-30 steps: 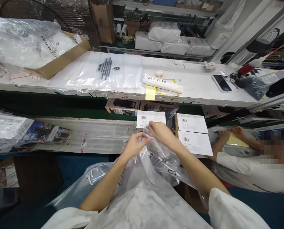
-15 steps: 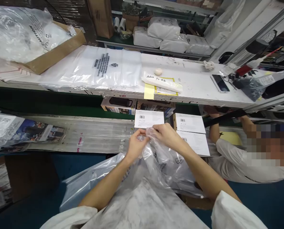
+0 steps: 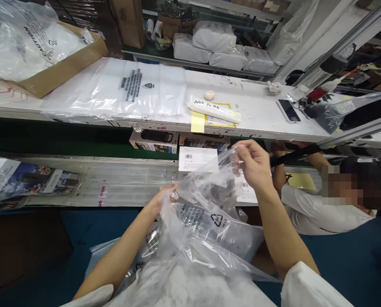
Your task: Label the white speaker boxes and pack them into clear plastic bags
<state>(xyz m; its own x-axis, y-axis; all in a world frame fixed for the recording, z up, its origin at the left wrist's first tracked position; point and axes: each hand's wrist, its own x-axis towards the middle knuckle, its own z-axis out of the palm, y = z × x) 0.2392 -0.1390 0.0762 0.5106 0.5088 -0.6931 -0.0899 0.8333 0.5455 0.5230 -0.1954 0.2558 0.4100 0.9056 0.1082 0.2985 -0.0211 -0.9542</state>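
Far left: plastic-wrapped printed pack on lower bench. Above it and to right, flat printed bags spread on upper shelf. Left hand grips bag edge at near side of bench; exact finger placement hard to tell through film. Clear bag stretched between hands, before person's torso, partly over white box. Right hand, higher, pinches bag's raised edge between thumb and fingers. Far right: co-worker reaching toward bench.

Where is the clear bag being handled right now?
In the head view, the clear bag is at lower centre, stretched between the left hand and the right hand, its upper part overlapping a white box from this angle.
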